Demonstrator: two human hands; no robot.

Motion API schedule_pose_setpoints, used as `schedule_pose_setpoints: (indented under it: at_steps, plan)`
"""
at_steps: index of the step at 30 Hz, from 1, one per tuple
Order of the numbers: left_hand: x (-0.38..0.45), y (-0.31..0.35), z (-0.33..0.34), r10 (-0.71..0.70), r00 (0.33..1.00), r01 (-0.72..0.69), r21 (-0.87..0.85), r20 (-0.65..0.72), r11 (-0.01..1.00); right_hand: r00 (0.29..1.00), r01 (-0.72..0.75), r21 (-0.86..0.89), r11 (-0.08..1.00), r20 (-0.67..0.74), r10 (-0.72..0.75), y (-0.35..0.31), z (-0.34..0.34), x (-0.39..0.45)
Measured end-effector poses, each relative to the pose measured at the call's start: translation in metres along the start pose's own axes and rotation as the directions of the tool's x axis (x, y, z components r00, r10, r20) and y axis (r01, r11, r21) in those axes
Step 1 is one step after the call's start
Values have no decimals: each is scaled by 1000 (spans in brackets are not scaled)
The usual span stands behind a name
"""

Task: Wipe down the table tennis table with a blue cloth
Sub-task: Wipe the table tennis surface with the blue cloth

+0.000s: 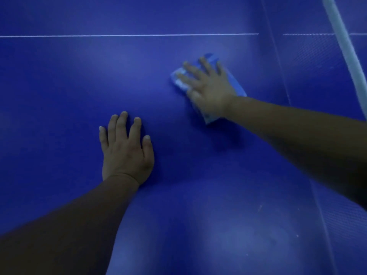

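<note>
Head view, looking down on the blue tabletop (59, 86) of a table tennis table. The right hand (208, 90) lies palm-down on the blue cloth (236, 84), fingers straight and spread, pressing it flat against the surface; the grip is therefore wide, a press and not a pinch. The cloth appears folded into a pad: its edges show past the fingertips at the far left, beside the wrist on the right, and below the heel of the hand. Spread fingers likely distribute pressure across the whole pad so that it slides without bunching. The hand and cloth are slightly blurred, which is consistent with a wiping stroke.

The left hand (127, 147) rests flat on the bare tabletop, nearer the person and to the left, well apart from the cloth. Its fingers are extended and hold nothing. It probably serves as a brace, taking body weight while the right arm reaches farther across.

A thin white line (129, 35) crosses the surface beyond both hands. At the far right a pale band (345, 42) runs diagonally; it may be the top of the net, with mesh faintly visible beneath, though blur prevents certainty. Pale specks and a dull patch (260, 208) mark the near-right surface, which suggests that this region is not yet wiped and that the task is mid-course.
</note>
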State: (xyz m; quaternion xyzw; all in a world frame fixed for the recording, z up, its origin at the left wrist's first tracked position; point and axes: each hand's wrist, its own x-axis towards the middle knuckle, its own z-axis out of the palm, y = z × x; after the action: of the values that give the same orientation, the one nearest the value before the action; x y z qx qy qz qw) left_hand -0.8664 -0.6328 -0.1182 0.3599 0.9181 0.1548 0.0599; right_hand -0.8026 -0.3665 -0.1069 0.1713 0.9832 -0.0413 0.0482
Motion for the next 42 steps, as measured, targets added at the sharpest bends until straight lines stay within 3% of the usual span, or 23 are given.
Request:
schedule_pose_setpoints:
  at_steps: [2,4,6,7,8,9,10,11,13,15,19,21,23,25,26,28,32,34,36,37,39,40,42]
  plan:
    - [0,-1,0,7,1000,-7,-13,5,1000,947,321,-59,945,3,-321,-30,14,-62]
    - [0,-2,2,10,1000,-11,-22,-7,1000,798,602,-6,798,49,-601,-44,28,-149]
    - [-1,-3,3,21,1000,-21,-25,-12,999,723,686,1,728,116,-681,-18,26,-202]
    - [-1,-4,4,26,1000,-26,-29,-18,999,752,657,-43,753,119,-649,1,22,-205]
    - [0,-4,4,29,999,-30,-34,-22,999,844,534,-79,842,95,-527,18,19,-200]
    - [0,-5,5,32,999,-32,-38,-22,999,952,307,-79,948,40,-305,30,17,-188]
    - [0,-6,5,35,999,-36,-42,-21,998,999,30,-42,999,-15,-31,38,15,-175]
    - [-1,-7,5,41,999,-42,-42,-22,998,976,-211,23,977,-45,212,41,12,-165]
    - [-1,-10,5,59,998,-61,-47,-33,997,896,-433,109,895,-55,440,27,13,-160]
    - [-1,-10,2,67,998,-68,-83,-11,994,897,-432,58,900,-71,436,-3,24,-192]
    - [-16,-18,-16,129,990,-112,-257,49,960,995,-80,48,996,-53,83,-96,52,-326]
    - [-47,-36,-29,260,964,-238,-240,64,941,999,42,47,998,13,-43,-104,50,-355]
    - [-88,-57,-39,436,896,-418,-169,87,893,999,-44,38,998,-1,44,-90,43,-329]
    - [-123,-77,-46,557,821,-548,-105,123,830,941,-332,80,940,-47,336,-76,35,-279]
    - [-133,-84,-47,582,800,-579,-71,146,812,895,-435,107,894,-53,442,-73,31,-255]
    - [-143,-93,-47,578,793,-589,0,192,808,864,-495,132,859,-34,503,-85,30,-234]
    - [-143,-96,-46,561,793,-576,-4,239,817,987,-151,16,988,-55,152,-155,57,-330]
    - [-143,-96,-44,562,786,-580,-4,258,814,999,31,6,999,5,-31,-185,68,-402]
    - [-144,-98,-42,553,789,-574,-2,267,819,993,102,-1,995,61,-102,-182,67,-438]
    - [-144,-98,-42,548,793,-569,0,267,823,995,69,-13,998,72,-67,-173,65,-435]
    - [-143,-97,-43,546,793,-567,1,268,823,985,-173,15,985,32,172,-160,58,-401]
    - [-144,-97,-44,545,794,-566,-1,270,824,938,-345,64,936,1,345,-157,53,-374]
    - [-144,-95,-46,537,798,-556,-9,273,831,770,-626,155,764,-29,637,-165,45,-315]
